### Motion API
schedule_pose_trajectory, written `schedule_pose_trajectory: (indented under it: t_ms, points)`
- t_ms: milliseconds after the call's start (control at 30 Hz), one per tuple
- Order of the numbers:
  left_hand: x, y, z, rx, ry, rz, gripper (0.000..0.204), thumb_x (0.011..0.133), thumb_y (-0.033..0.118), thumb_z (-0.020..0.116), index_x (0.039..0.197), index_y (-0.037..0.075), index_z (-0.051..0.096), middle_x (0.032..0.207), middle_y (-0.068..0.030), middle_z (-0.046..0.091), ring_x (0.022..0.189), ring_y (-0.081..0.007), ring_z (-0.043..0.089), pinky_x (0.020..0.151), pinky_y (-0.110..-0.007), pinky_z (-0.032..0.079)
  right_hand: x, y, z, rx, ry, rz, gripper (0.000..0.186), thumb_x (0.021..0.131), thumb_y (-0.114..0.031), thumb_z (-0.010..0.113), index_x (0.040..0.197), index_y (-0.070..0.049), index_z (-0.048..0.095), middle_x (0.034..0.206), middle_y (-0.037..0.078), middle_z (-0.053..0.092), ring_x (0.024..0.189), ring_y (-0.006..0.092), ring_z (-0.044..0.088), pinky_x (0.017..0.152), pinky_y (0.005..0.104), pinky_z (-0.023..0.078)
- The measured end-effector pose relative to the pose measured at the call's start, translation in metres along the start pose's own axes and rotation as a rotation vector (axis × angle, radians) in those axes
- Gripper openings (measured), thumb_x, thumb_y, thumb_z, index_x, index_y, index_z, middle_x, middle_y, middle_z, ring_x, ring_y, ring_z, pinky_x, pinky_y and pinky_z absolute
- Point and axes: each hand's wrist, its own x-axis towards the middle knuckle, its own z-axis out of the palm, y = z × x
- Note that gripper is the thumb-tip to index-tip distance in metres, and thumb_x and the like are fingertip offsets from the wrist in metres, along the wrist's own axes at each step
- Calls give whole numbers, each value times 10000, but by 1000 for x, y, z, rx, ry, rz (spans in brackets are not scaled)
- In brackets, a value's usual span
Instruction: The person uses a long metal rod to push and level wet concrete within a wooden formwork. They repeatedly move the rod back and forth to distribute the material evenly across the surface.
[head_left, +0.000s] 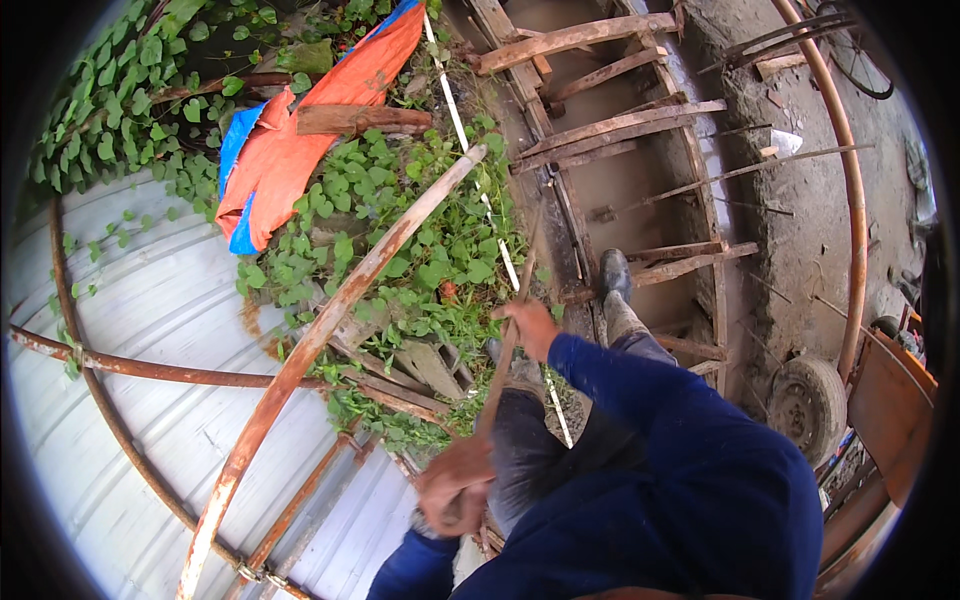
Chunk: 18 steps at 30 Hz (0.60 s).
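A slim wooden pole (500, 385) slants through the middle of the view, from near my waist to the edge of the timber framing. Low on it, my left hand (455, 482) is closed round the near end. Further up, my right hand (533, 328) has its fingers wrapped round the same pole. Beyond the right hand the pole thins against the muddy boards, and its far tip is hard to make out. My right boot (615, 275) is beside the framing; the left foot is partly hidden by the pole and plants.
Timber framing (625, 125) with crosspieces spans muddy water ahead. A long rusty pole (320, 335) crosses corrugated sheets (120, 425) on my left. Leafy plants (440, 265) and an orange-blue tarp (345, 95) lie ahead left. A wheel (805, 410) and curved pipe (852, 200) stand right.
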Motion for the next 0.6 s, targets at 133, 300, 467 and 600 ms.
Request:
schedule_pose_trajectory:
  t_ms: [133, 300, 467, 600]
  points:
    - [7, 45, -27, -208, 204, -59, 129, 1013, 103, 590, 1003, 3, 671, 810, -114, 702, 604, -241, 658, 750, -436, 585, -69, 36, 28, 10, 93, 107, 83, 1000, -135, 568, 963, -66, 595, 1020, 100, 699, 788, 183, 634, 625, 369, 541]
    - [31, 20, -2, -121, -3, -344, 179, 1001, 21, 573, 1110, -13, 710, 886, -127, 704, 739, -198, 668, 741, -349, 555, -31, 107, -63, -136, -55, -153, 171, 959, -120, 677, 834, -39, 594, 909, 94, 668, 737, 189, 615, 632, 380, 526]
    - [33, -37, 46, -116, -90, -148, 221, 921, -91, 606, 1078, 13, 722, 876, -97, 676, 806, -222, 670, 913, -430, 541, 35, 57, -84, 148, 34, 35, 224, 922, -92, 713, 753, -4, 596, 848, 138, 675, 680, 219, 618, 612, 411, 513]
    - [24, -47, 54, -21, -138, -77, 255, 871, -106, 644, 1059, 48, 722, 852, -81, 639, 830, -281, 673, 997, -506, 515, 53, 14, -70, -342, -91, -304, 122, 910, -65, 723, 838, 14, 666, 861, 159, 705, 692, 225, 648, 628, 393, 530]
